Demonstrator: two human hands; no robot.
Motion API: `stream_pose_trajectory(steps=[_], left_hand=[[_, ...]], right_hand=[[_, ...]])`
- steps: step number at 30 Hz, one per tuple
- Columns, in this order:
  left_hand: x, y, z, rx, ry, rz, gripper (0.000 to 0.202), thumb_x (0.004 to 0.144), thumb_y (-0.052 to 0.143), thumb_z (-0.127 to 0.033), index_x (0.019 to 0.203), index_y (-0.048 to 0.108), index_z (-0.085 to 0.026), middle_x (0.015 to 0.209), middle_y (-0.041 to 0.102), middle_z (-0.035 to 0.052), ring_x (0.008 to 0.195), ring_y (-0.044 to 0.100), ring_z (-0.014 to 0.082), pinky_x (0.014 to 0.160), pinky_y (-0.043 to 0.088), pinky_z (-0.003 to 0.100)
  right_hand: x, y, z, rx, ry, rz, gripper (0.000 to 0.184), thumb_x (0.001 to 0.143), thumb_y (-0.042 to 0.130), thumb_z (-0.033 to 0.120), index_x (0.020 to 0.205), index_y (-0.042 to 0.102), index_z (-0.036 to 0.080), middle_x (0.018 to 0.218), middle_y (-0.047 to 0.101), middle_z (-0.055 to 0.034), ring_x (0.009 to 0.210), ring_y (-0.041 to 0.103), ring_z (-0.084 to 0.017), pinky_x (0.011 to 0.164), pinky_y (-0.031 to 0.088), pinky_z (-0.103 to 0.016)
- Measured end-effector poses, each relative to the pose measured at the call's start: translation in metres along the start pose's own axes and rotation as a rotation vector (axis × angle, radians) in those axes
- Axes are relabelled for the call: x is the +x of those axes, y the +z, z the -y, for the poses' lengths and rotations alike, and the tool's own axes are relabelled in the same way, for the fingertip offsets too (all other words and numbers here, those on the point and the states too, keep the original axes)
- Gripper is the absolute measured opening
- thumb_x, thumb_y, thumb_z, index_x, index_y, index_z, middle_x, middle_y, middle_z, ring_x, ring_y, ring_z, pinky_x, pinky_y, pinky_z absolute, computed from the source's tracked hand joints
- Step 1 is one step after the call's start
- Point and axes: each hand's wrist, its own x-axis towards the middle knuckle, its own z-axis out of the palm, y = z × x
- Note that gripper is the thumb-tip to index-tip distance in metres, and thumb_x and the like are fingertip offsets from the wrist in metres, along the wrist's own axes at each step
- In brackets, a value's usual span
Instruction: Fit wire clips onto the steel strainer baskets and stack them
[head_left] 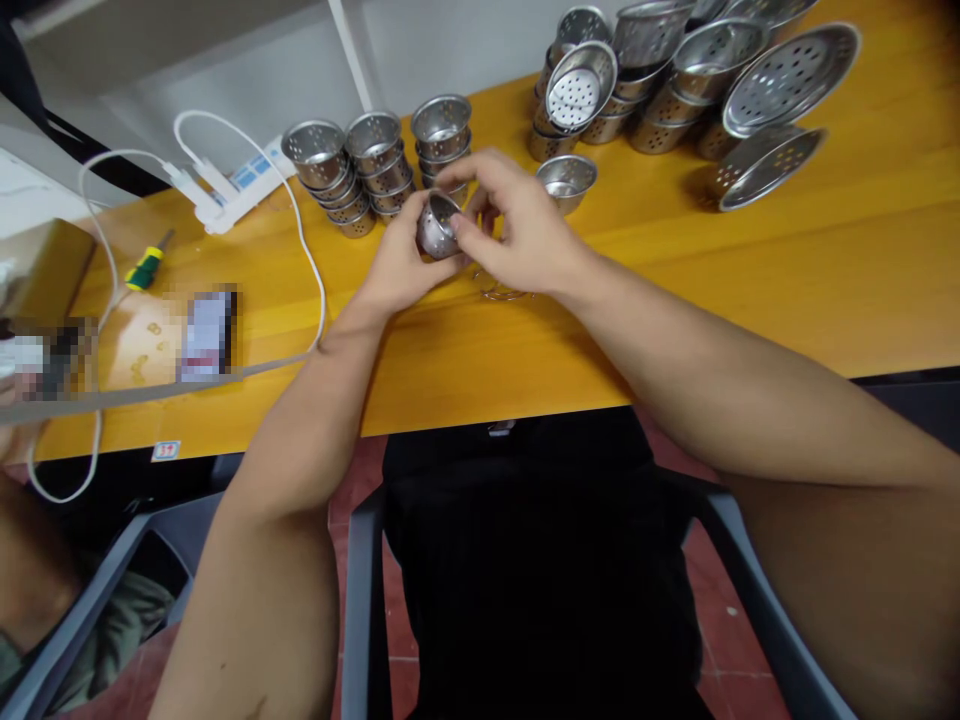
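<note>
Tilted above the table, a small perforated metal cup is held by my left hand, its fingers wrapped round the side and underneath. My right hand is closed at the cup's right rim, with the thumb against it and the index finger arched over the top. Below my right hand, thin wire pieces lie on the wood, partly covered by the hand. Just behind that hand stands a single perforated cup. Stacks of similar cups rise beyond my left hand.
More stacked cups and strainers fill the back right, with perforated metal lids leaning beside them. On the left are a power strip with white cables, a screwdriver and a blurred phone. Another person's leg shows lower left.
</note>
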Motion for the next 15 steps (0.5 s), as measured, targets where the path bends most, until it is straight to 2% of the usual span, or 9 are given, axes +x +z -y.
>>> stream_pose_trajectory(steps=[4,7,11,15], left_hand=[[-0.003,0.001,-0.009,-0.015,-0.028,0.051,0.1,0.082,0.117,-0.086,0.153,0.076,-0.028,0.156,0.089,0.0147,0.158,0.083,0.0457,0.145,0.064,0.062],[-0.003,0.0,-0.006,-0.017,0.009,0.059,0.104,0.081,0.116,-0.092,0.152,0.075,-0.028,0.157,0.088,0.015,0.155,0.084,0.0452,0.146,0.064,0.062],[-0.001,0.0,0.014,0.0,0.104,0.084,0.116,0.082,0.109,-0.101,0.163,0.071,-0.028,0.167,0.084,0.0166,0.162,0.081,0.0465,0.15,0.06,0.065],[0.002,0.001,0.032,0.021,0.176,0.111,0.124,0.084,0.103,-0.107,0.174,0.066,-0.031,0.175,0.079,0.0164,0.167,0.078,0.046,0.152,0.058,0.064]], right_hand=[[0.002,0.005,-0.016,0.04,0.093,0.084,0.039,0.118,0.087,0.067,0.142,0.077,0.039,0.133,0.091,-0.0055,0.108,0.083,-0.033,0.108,0.074,-0.055],[0.004,0.011,-0.023,0.104,0.111,0.112,0.033,0.12,0.086,0.066,0.13,0.074,0.037,0.108,0.086,-0.0022,0.097,0.077,-0.03,0.098,0.072,-0.052],[0.007,0.009,-0.026,0.104,0.065,0.179,0.027,0.119,0.087,0.047,0.107,0.07,0.03,0.095,0.074,-0.0016,0.092,0.069,-0.026,0.091,0.066,-0.044],[0.01,0.004,-0.028,0.085,0.029,0.258,0.032,0.115,0.082,0.028,0.09,0.062,0.026,0.087,0.062,-0.0013,0.087,0.06,-0.023,0.086,0.057,-0.04]])
